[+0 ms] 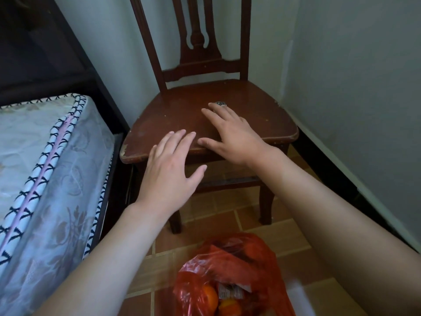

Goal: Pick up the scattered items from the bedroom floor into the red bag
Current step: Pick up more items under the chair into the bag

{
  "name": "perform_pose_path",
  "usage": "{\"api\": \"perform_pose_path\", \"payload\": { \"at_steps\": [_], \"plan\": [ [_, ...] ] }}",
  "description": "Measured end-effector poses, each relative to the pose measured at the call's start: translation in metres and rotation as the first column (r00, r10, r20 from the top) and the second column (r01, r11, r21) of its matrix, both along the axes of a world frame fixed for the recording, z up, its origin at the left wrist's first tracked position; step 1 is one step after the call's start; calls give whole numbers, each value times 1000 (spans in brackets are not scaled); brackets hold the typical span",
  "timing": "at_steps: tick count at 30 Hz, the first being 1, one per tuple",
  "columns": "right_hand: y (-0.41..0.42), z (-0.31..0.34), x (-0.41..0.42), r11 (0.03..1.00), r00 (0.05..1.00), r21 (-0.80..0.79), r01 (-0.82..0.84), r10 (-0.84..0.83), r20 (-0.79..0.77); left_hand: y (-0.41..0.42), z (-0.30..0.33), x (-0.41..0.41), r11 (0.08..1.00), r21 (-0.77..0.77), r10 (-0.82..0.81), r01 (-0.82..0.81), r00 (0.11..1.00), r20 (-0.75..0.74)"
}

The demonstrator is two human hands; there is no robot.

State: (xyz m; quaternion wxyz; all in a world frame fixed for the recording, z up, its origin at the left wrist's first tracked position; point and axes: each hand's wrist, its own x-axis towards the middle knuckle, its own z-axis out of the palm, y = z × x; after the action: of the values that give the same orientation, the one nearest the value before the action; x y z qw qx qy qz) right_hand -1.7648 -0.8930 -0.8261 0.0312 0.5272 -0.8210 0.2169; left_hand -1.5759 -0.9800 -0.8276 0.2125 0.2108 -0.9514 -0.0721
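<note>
The red plastic bag (pixel 230 277) lies on the tiled floor at the bottom centre, with orange items and a wrapper showing through it. My left hand (pixel 170 169) is stretched out flat, fingers straight, over the front edge of the wooden chair seat (pixel 182 112). My right hand (pixel 230 133) lies flat on the seat with its fingers spread. A small dark metallic object (pixel 220 103) sits on the seat just beyond my right fingertips. Neither hand holds anything.
The dark wooden chair stands in the corner against pale walls (pixel 353 65). A bed with a light patterned mattress (pixel 45 160) and dark frame fills the left side. Brown floor tiles (pixel 284 242) show between the chair legs and the bag.
</note>
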Motion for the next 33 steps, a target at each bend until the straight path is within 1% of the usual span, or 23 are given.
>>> {"api": "perform_pose_path", "payload": {
  "at_steps": [3, 5, 7, 9, 11, 13, 15, 16, 17, 19, 20, 23, 25, 28, 30, 33],
  "plan": [
    [-13, 1, -6, 996, 999, 76, 44, -44, 2, -7, -11, 0, 999, 20, 45, -46, 997, 62],
    [-16, -2, -8, 992, 998, 111, 58, -55, -28, -10, -16, 0, 998, 16, 62, -64, 995, 83],
    [-16, -6, -3, 997, 995, 68, 46, -40, -93, -11, -21, 2, 998, 6, 69, -70, 994, 81],
    [-11, -9, 3, 999, 992, -12, 34, -35, -124, -9, -24, 3, 998, 12, 68, -69, 995, 74],
    [-4, -9, 8, 997, 995, -77, 19, -27, -99, -6, -27, 6, 997, 46, 62, -65, 997, 54],
    [6, -11, 14, 994, 998, -108, -25, 18, -61, -2, -29, 11, 994, 87, 58, -60, 998, 23],
    [18, -18, 20, 987, 996, -142, -77, 69, -63, 6, -32, 20, 990, 128, 61, -57, 998, -29],
    [23, -24, 23, 977, 993, -192, -97, 83, -80, 10, -35, 25, 987, 151, 64, -55, 996, -56],
    [28, -32, 25, 955, 992, -276, -106, 82, -97, 15, -37, 30, 984, 173, 64, -50, 995, -78],
    [34, -48, 28, 877, 991, -467, -109, 58, -122, 25, -44, 41, 976, 216, 62, -38, 992, -109],
    [36, -55, 31, 837, 990, -536, -113, 47, -136, 31, -47, 46, 971, 235, 61, -31, 991, -120],
    [45, -69, 43, 742, 985, -653, -151, 54, -166, 47, -57, 60, 967, 256, 48, -12, 990, -134],
    [53, -74, 52, 713, 985, -683, -158, 60, -165, 52, -64, 67, 968, 250, 25, 8, 991, -128],
    [73, -84, 67, 707, 988, -692, -146, 75, -133, 51, -76, 80, 975, 220, 15, 5, 996, -93],
    [86, -97, 78, 726, 990, -672, -144, 104, -100, 51, -85, 89, 971, 238, 32, -14, 997, -72],
    [105, -126, 93, 788, 988, -602, -126, 154, -4, 57, -99, 95, 962, 271, 1, 5, 1000, -23]
  ]
}}
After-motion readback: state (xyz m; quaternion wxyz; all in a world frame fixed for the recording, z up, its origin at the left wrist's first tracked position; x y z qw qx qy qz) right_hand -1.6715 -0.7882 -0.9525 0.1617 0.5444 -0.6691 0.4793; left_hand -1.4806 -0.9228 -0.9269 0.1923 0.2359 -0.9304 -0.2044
